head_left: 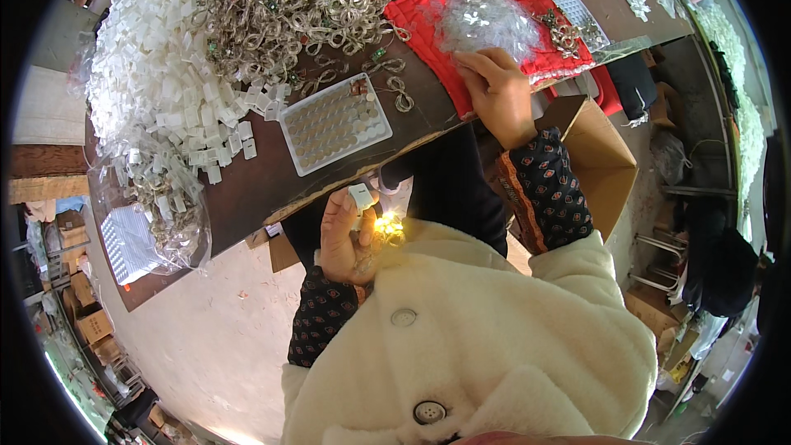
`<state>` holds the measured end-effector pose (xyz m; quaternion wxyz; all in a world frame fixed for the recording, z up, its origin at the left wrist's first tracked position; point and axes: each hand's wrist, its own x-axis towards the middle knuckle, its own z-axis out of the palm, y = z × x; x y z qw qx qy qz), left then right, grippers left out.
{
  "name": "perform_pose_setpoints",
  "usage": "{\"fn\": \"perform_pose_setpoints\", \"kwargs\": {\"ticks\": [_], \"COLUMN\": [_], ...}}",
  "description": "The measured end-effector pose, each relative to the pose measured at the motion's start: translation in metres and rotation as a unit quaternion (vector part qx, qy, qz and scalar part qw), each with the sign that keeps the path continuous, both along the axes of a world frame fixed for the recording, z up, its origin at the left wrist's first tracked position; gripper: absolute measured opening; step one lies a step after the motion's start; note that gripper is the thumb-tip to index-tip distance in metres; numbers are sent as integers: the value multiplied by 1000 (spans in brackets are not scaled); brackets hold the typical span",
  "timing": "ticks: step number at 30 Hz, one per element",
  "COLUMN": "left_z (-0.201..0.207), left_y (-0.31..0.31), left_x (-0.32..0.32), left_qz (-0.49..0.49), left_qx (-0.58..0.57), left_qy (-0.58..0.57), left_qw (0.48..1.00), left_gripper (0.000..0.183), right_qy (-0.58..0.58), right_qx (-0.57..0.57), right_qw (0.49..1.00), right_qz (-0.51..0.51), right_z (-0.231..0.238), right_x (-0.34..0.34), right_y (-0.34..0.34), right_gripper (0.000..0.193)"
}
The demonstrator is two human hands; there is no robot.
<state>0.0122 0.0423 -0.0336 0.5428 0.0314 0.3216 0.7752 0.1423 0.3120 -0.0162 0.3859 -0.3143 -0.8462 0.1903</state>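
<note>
My left hand (336, 235), close to my coat at the table's front edge, is closed round a small white battery case (361, 196). From it hangs a coiled string light (388, 231), glowing warm yellow against my coat. My right hand (500, 97) reaches over a quilted red cloth (441, 74). Its thumb and forefinger are drawn together at the near edge of a heap of thin clear plastic pieces (486, 23); whatever lies between the fingertips is too small to make out. Between the hands, further back, a white tray (377, 132) holds rows of round coin cells.
White plastic cases (161, 58) are heaped at the left of the brown table (255, 189), beside a pile of coiled wire lights (297, 8). A clear bag (177, 214) and a white tray (128, 239) sit at the left corner. An open cardboard box (606, 156) stands below, right.
</note>
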Motion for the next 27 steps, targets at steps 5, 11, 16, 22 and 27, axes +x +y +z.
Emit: {"fn": "perform_pose_setpoints", "kwargs": {"ticks": [5,11,16,22,27], "left_z": [3,5,5,6,13], "left_y": [-2,-3,-5,-8,-15], "left_x": [0,-2,-2,-1,0], "left_qz": [5,2,-1,16,57], "left_qx": [-8,30,42,74,41], "left_qy": [-6,-14,-26,-14,7], "left_qw": [1000,999,999,997,998], "left_gripper": [18,17,17,15,14], "right_qy": [-95,-65,72,37,78], "right_qx": [26,22,-140,-69,-325], "right_qw": [995,998,987,991,898], "right_qz": [-4,-10,0,105,287], "right_z": [-11,-12,10,46,56], "right_x": [-12,-8,6,-2,-21], "right_y": [9,16,9,-42,-118], "right_gripper": [12,11,10,9,11]}}
